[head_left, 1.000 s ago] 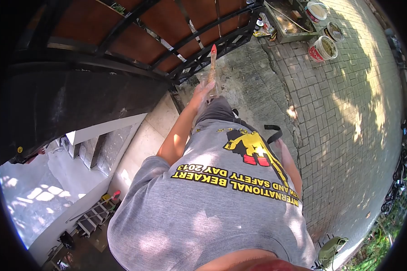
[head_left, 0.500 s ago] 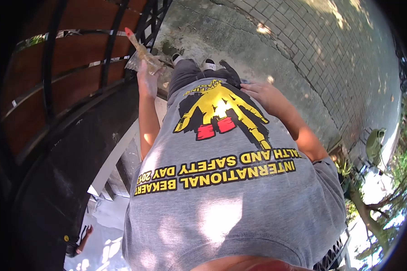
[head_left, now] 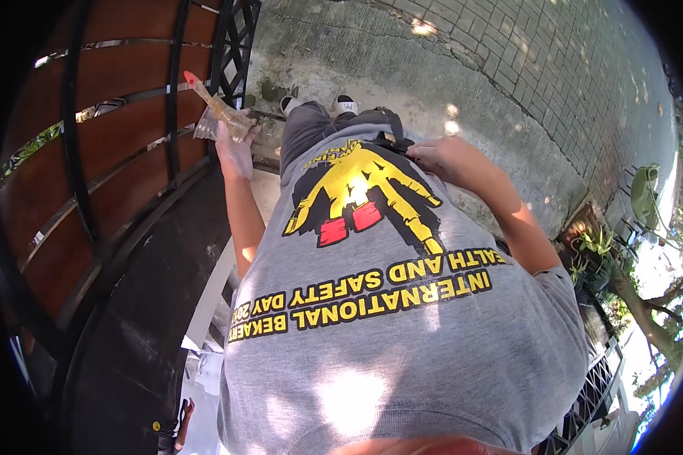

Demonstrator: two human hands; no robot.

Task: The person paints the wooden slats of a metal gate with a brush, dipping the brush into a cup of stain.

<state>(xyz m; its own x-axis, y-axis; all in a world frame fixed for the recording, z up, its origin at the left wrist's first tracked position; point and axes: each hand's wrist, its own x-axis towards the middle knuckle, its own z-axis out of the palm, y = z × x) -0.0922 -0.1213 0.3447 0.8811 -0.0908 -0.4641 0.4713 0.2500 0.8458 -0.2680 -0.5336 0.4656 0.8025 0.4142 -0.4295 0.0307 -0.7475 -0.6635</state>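
Note:
My left hand (head_left: pixel 236 154) is raised beside the gate, its fingers closed around a paintbrush (head_left: pixel 205 93) with a red-tipped handle. Crinkled clear plastic (head_left: pixel 207 126) is bunched about the brush and the fingers. That hand looks whitish and shiny. My right hand (head_left: pixel 449 159) is at the waist, by the hem of the grey shirt (head_left: pixel 402 356). Its fingers are pinched at a dark item (head_left: pixel 393 142) at the front of the dark trousers (head_left: pixel 307 130); I cannot tell what they grip.
A gate with brown panels and black bars (head_left: pixel 121 121) stands close on my left. Concrete ground (head_left: pixel 341 45) meets grey paving blocks (head_left: pixel 539 83) ahead. Plants (head_left: pixel 596 246) and a green chair-like object (head_left: pixel 645 193) are on the right. Part of another person (head_left: pixel 182 425) shows at lower left.
My left hand with the paintbrush has shifted slightly left and down in view. My right hand has gone from lying flatter at the waist to pinched fingers, and the dark item shows more.

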